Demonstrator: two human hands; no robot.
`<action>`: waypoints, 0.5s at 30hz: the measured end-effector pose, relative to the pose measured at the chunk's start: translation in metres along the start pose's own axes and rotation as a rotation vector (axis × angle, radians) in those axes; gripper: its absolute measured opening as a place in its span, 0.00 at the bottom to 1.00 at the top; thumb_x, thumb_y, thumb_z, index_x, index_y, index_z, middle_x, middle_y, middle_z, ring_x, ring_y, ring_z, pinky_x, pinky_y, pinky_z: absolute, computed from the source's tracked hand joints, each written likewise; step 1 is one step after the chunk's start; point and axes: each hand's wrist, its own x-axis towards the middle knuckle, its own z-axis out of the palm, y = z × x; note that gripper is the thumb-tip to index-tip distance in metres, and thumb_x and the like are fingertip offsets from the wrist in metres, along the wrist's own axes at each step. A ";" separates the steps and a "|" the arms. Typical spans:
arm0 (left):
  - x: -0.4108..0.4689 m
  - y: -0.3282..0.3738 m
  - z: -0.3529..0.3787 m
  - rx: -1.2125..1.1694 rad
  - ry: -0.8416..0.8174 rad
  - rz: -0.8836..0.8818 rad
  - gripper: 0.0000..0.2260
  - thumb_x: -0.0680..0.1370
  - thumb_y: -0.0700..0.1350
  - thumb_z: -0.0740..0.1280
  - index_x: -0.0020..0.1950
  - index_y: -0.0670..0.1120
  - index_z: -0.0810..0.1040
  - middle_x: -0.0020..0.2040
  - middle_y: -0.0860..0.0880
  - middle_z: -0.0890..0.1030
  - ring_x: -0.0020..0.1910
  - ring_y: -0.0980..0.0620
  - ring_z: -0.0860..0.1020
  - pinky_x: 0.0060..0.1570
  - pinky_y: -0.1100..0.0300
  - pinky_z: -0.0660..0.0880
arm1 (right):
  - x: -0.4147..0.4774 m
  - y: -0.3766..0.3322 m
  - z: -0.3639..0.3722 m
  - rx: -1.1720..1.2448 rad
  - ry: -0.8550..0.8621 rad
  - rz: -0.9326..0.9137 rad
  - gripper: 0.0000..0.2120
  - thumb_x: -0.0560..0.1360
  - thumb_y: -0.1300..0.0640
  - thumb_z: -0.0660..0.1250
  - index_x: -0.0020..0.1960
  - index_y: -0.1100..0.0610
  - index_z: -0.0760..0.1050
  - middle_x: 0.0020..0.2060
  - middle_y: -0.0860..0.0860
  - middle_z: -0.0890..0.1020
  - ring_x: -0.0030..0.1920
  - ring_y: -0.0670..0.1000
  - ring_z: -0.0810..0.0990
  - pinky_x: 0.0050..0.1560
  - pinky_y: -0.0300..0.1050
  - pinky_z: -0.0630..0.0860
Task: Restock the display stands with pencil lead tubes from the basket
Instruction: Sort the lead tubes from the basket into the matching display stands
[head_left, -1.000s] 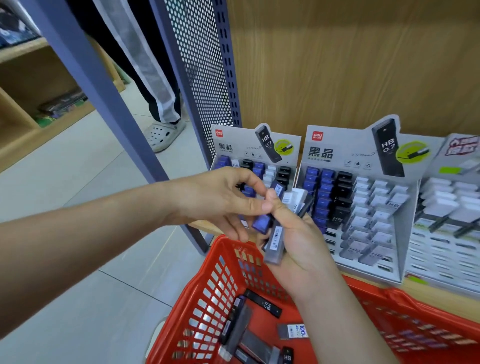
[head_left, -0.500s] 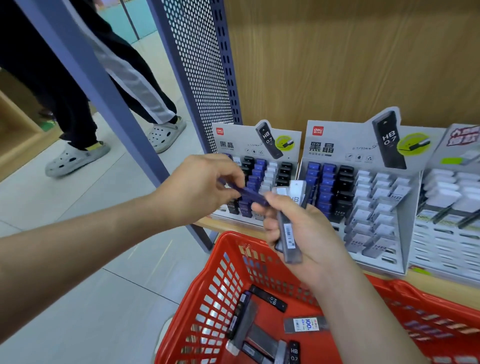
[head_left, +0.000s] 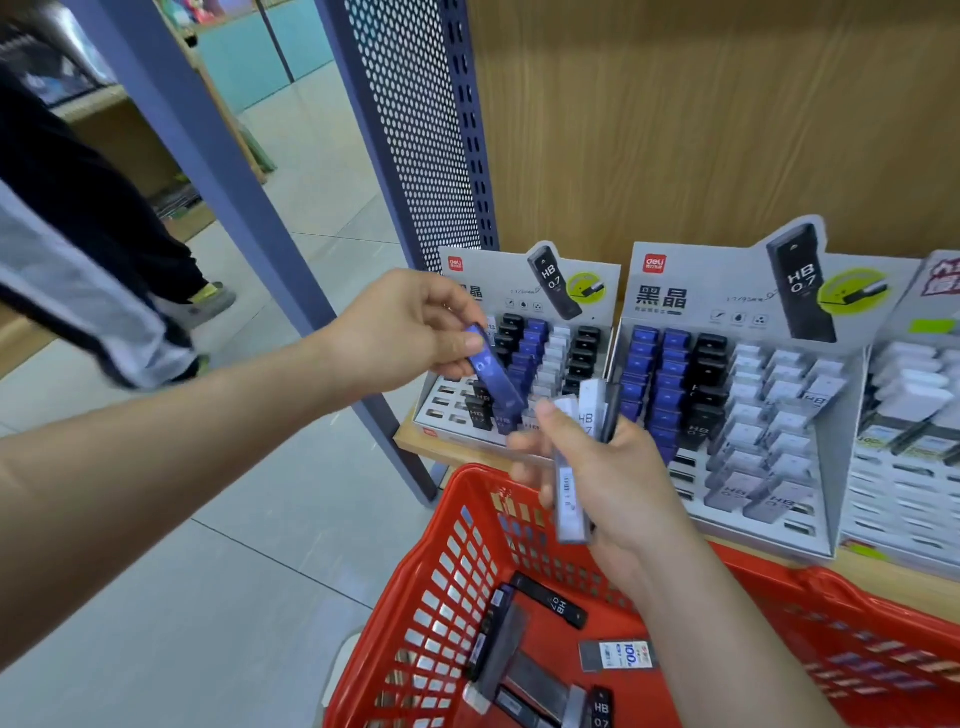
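Pinching a blue lead tube in the left hand, tilted, just in front of the left display stand.
Clutching a fan of grey and clear tubes in the right hand above the red basket. Could jam or topple seated tubes if pushed in at this tilt, and could spill the loosely held fan. Unlike half a second ago, drawn clear of the right hand and raised toward the stand.
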 end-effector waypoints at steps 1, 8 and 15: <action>0.005 0.000 -0.005 0.106 0.045 0.020 0.04 0.76 0.35 0.69 0.47 0.43 0.78 0.40 0.43 0.83 0.37 0.50 0.84 0.42 0.60 0.81 | 0.000 -0.002 -0.001 0.051 0.002 0.022 0.11 0.77 0.52 0.69 0.52 0.59 0.77 0.32 0.52 0.85 0.28 0.48 0.81 0.25 0.38 0.74; 0.028 -0.025 -0.006 0.743 0.138 0.139 0.06 0.75 0.36 0.68 0.49 0.45 0.77 0.42 0.49 0.80 0.44 0.48 0.78 0.44 0.57 0.75 | 0.002 -0.009 -0.004 0.406 -0.070 0.174 0.06 0.79 0.55 0.67 0.50 0.58 0.75 0.28 0.51 0.73 0.27 0.49 0.75 0.26 0.41 0.75; 0.035 -0.055 -0.001 0.841 0.155 0.149 0.06 0.75 0.35 0.64 0.48 0.44 0.78 0.44 0.48 0.81 0.44 0.47 0.76 0.42 0.57 0.71 | 0.003 -0.008 -0.003 0.465 -0.145 0.165 0.14 0.78 0.58 0.68 0.62 0.58 0.77 0.34 0.52 0.79 0.32 0.51 0.81 0.34 0.47 0.80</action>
